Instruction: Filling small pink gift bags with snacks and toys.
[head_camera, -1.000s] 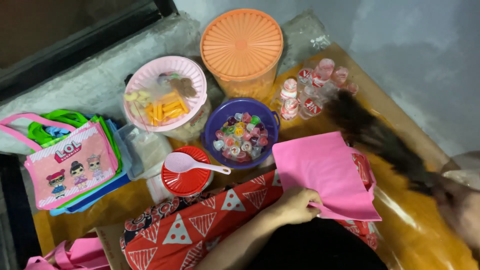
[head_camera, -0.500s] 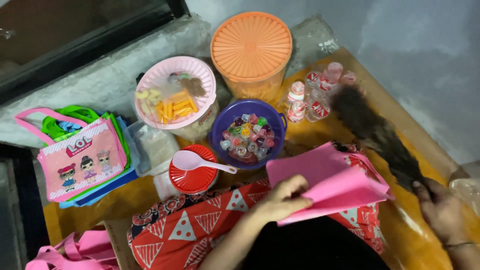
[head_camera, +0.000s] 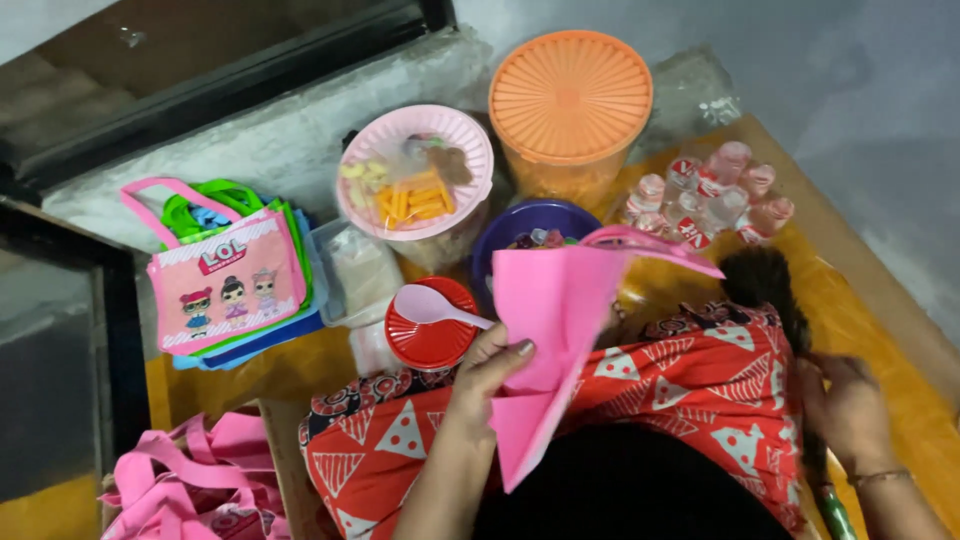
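Left hand (head_camera: 490, 365) rising from the lower middle of the frame, forearm angling up, fingers curling closed, thumb pressing on top. Right hand (head_camera: 845, 410) sitting at the lower right, wrist bending inward, fingers folding shut, blurring slightly.

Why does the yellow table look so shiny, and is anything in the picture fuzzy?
Head view: the yellow table shines with soft glare where light bounces off its glossy top; the right hand and the dark feather duster it holds look smeared; the left hand on the pink bag and the orange lid look fairly sharp; the left edge is dim.
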